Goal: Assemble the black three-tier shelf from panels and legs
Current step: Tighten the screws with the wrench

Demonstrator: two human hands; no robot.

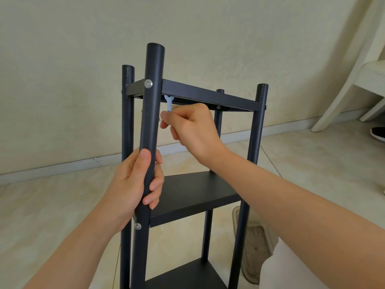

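Shelf (193,192), black with three panels on round legs, stands upright on a pale marbled floor (52,205), before a cream wall (62,80) and a white baseboard (62,166). Left hand (135,180) has its grip wrapped round the near leg (151,113). The right hand (193,128) pinches a small silver wrench (169,103) just under the top panel (208,97). A slipper (254,247) lies on the floor beside the shelf.

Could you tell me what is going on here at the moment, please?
A person is putting together a black shelf. The left hand grips the nearest leg, while the right hand pinches a small silver wrench held up under the top panel, just behind the screw in that leg. The middle panel and bottom panel are already mounted, so this looks like tightening a fastener at the top corner.
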